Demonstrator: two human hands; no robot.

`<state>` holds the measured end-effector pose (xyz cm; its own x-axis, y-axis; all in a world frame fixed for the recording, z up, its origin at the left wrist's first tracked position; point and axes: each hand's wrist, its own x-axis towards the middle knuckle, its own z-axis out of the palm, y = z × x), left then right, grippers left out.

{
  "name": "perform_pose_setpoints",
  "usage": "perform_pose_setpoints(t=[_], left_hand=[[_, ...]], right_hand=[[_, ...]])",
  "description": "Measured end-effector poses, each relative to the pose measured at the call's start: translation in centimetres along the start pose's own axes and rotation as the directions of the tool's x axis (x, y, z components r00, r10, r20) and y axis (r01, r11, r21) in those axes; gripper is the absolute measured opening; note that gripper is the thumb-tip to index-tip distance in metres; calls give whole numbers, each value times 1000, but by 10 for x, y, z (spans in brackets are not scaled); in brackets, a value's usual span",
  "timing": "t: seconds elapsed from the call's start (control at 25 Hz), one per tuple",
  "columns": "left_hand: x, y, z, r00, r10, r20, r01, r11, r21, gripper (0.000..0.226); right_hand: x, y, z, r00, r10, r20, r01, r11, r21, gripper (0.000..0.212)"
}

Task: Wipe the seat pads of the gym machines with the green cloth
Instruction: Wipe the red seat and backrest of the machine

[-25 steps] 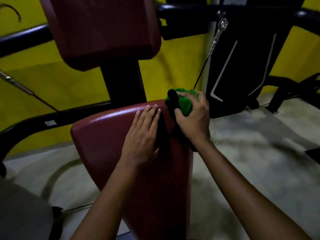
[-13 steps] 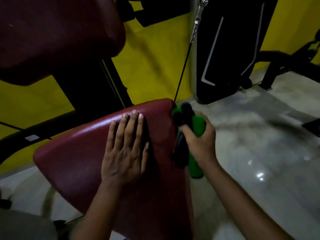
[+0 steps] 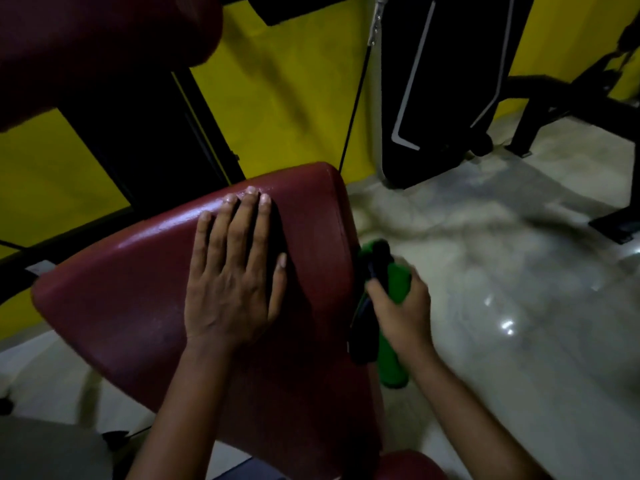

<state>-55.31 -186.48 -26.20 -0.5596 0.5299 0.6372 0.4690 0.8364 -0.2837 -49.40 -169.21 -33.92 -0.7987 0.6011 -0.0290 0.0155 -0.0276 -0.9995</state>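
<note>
Showing 1 dim, motion-blurred head view of a gym machine. The upper pad, maroon and rounded, is cut off by the top and left edges, and its black support post merges into shadow. The seat pad, a glossy maroon vinyl cushion with rounded corners and a stitched seam along its right side, runs out of frame at the bottom. The left hand lies flat on the seat pad, palm down, fingers straight and close together, reaching toward the far edge. The right hand is just beside the pad's right side, fingers curled round a green object; whether this is the green cloth alone or a green cylinder with a black part cannot be told, since blur and darkness hide its outline. Its lower end hangs below the fist, off the pad. A thin black cable descends behind the pad. A black shroud with white stripes stands against the yellow wall. The pale floor is polished, showing small highlights.
</note>
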Motion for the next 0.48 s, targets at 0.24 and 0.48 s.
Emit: perform_pose_setpoints(t=[0.24, 0.48], left_hand=[[-25, 32, 10, 994, -105, -9, 104, 993, -55, 58], [-62, 63, 22, 995, -92, 42, 93, 995, -28, 62]], right_hand=[[38, -55, 17, 939, -345, 20, 342, 937, 70, 15], [5, 5, -8, 963, 270, 26, -270, 963, -1, 12]])
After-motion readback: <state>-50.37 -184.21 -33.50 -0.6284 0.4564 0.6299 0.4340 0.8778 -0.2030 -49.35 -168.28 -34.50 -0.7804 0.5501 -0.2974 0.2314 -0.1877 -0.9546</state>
